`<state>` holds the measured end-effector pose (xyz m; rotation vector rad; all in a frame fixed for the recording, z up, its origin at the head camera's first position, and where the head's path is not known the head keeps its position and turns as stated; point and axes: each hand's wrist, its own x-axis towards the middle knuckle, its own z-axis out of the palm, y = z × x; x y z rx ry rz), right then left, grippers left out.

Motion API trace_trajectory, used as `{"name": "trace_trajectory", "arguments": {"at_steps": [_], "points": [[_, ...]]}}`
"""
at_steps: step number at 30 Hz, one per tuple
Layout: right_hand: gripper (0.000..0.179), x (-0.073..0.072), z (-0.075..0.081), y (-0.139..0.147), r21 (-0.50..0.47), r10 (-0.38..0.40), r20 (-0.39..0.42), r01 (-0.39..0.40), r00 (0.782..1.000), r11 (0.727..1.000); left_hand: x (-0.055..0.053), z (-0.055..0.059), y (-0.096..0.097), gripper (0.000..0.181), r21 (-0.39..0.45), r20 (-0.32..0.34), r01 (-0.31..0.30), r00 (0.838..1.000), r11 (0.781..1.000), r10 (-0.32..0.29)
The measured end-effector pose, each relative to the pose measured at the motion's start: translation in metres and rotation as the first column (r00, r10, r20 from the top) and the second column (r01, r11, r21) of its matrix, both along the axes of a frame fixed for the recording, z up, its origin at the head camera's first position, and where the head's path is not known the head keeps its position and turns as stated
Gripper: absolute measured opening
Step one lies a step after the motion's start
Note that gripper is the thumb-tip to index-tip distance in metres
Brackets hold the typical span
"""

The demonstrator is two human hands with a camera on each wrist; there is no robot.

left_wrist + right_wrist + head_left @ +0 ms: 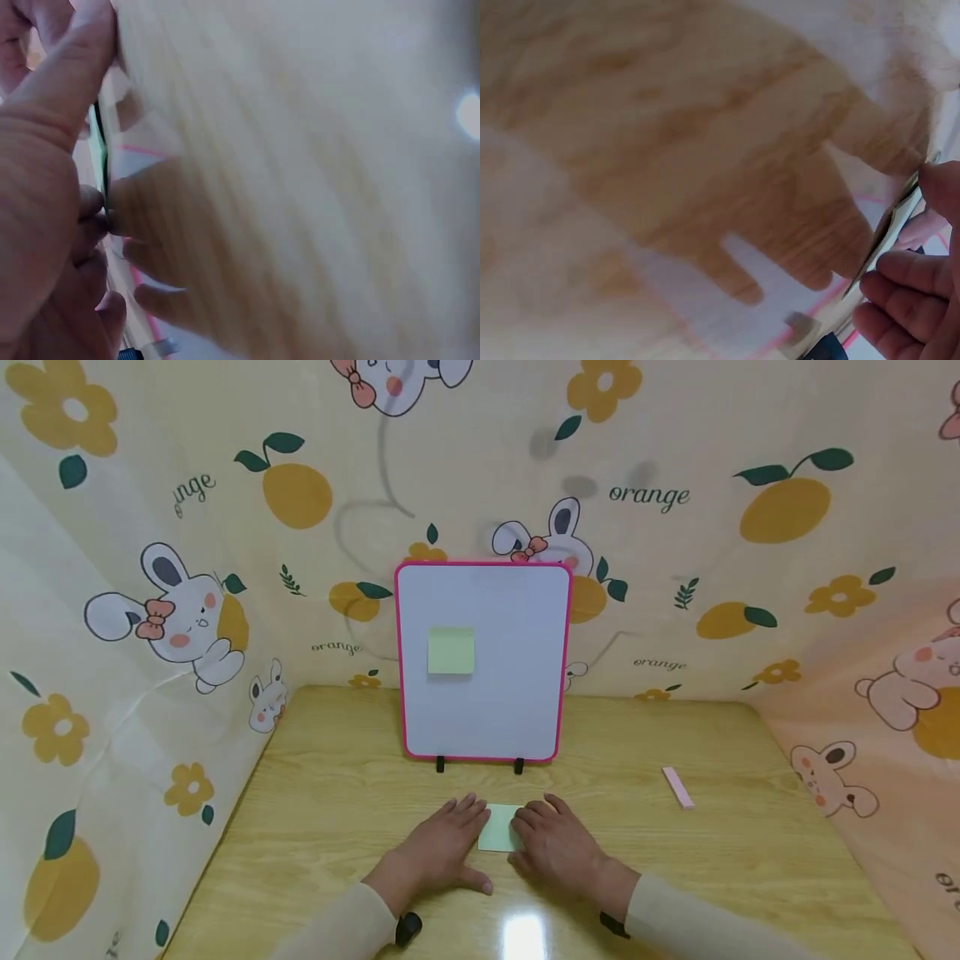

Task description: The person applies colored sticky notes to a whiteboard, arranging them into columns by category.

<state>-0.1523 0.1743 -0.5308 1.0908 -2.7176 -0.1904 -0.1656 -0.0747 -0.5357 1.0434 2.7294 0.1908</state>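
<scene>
A pale green sticky note lies on the table between the two hands. My left hand rests on the table with fairly straight fingers, their tips at the note's left edge and the thumb spread toward me. Over the note's right part, my right hand bends its fingers and covers that edge. Seen edge-on in the right wrist view, the note runs along the right thumb tip and fingertips, its edge slightly raised. In the left wrist view the left fingers reach the tabletop beside the note's green edge.
A pink-framed whiteboard stands upright behind the hands on small black feet, with a green sticky pad on its left half. To the right lies a narrow pink strip. Patterned cloth encloses the table's back and sides.
</scene>
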Motion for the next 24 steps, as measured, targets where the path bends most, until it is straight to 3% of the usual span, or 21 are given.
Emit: {"name": "trace_trajectory", "arguments": {"at_steps": [6, 17, 24], "points": [[0.047, 0.0039, -0.003, 0.0009, -0.018, 0.008, -0.023, -0.009, 1.0, 1.0, 0.0079, -0.0007, 0.0016, 0.11, 0.005, 0.003, -0.012, 1.0, 1.0, 0.012], [0.042, 0.0003, -0.0024, -0.0007, -0.074, -0.013, 0.039, 0.016, 0.999, 0.997, 0.0046, -0.0032, 0.0019, 0.111, 0.052, 0.049, -0.039, 0.998, 0.998, 0.037], [0.042, -0.0001, -0.0026, -0.0013, -0.053, -0.004, 0.019, 0.005, 1.0, 0.999, 0.0047, -0.005, 0.0005, 0.111, 0.066, 0.072, -0.054, 0.996, 0.996, 0.049]]}}
